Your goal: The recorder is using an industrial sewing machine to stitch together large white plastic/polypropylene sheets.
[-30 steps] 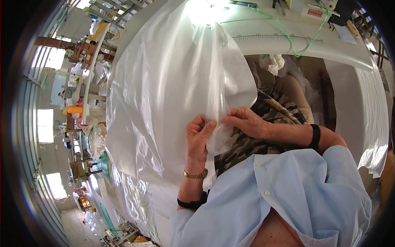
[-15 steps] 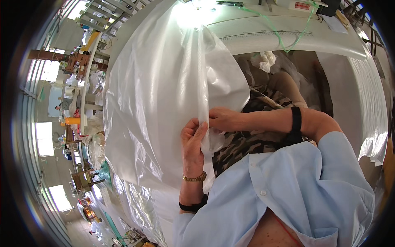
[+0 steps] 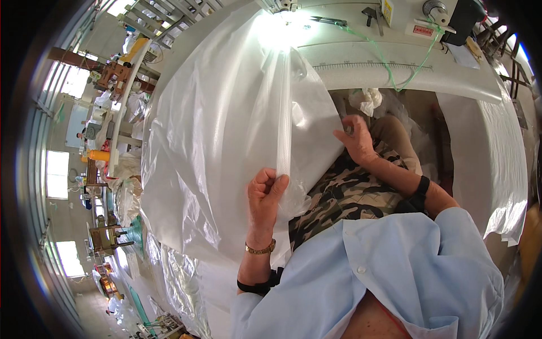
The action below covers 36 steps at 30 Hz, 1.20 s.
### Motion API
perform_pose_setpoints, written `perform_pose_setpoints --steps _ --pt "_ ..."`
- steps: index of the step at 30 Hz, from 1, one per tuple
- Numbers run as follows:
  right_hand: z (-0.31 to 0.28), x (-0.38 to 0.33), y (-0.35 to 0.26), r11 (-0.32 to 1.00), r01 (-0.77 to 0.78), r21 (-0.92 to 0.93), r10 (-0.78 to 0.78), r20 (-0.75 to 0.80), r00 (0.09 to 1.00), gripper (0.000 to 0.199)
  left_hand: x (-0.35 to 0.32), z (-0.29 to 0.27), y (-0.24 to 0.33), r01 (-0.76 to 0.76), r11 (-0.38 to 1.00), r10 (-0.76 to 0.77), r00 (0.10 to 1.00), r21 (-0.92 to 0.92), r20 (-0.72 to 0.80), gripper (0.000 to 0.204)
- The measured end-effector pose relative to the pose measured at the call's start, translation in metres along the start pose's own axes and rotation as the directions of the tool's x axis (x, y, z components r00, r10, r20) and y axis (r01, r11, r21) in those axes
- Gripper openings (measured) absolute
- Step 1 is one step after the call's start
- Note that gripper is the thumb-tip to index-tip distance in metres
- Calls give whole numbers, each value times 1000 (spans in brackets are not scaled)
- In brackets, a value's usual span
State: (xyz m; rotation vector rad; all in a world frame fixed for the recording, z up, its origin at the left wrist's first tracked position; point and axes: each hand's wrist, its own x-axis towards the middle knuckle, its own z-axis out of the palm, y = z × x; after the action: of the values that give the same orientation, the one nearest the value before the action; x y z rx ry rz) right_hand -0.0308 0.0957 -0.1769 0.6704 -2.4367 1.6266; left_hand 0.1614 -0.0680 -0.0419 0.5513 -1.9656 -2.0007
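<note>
A large, glossy white plastic sheet [image 3: 203,130] spreads over the work table and hangs toward my lap. A narrow folded strip of it runs straight up to a brightly lit sewing machine [image 3: 284,7] at the far edge. Near the lower end of that fold, my left hand [image 3: 266,195] pinches the sheet between thumb and fingers. My right hand [image 3: 360,141] is off the fold, raised above my camouflage-clad thigh beside the sheet's right edge. Its fingers are curved and apart, with nothing visible in them.
A printed ruler scale [image 3: 367,65] runs along the table's curved front. Green cord [image 3: 389,68] loops over it near dark snips [image 3: 328,21] and a small hammer-shaped tool [image 3: 369,15]. White sheeting [image 3: 480,158] hangs at right. Other workbenches [image 3: 113,79] stand at left.
My right hand has let go of the fold and moved right and up, away from my left hand. The left hand keeps its pinch, slightly lower in view. The view has shifted a little.
</note>
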Motion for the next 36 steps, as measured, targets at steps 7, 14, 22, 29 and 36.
perform_pose_setpoints --steps 7,14,22,29,36 --pt "-19 -5 -22 949 -280 149 191 435 880 18 8 -24 18 -128 977 146 985 171 -97 16" --pt "-74 -18 -125 868 280 410 -477 530 701 16 9 -18 50 -249 881 257 966 402 35 15" --pt "-53 -26 -153 749 441 494 -653 438 618 22 6 23 34 -293 800 180 950 524 256 8" --pt "-42 -35 -156 670 601 435 -731 525 436 18 4 12 24 -221 857 116 963 465 243 5" --pt "-29 -27 -141 475 722 503 -844 493 212 13 0 6 21 -54 954 8 988 294 156 10"
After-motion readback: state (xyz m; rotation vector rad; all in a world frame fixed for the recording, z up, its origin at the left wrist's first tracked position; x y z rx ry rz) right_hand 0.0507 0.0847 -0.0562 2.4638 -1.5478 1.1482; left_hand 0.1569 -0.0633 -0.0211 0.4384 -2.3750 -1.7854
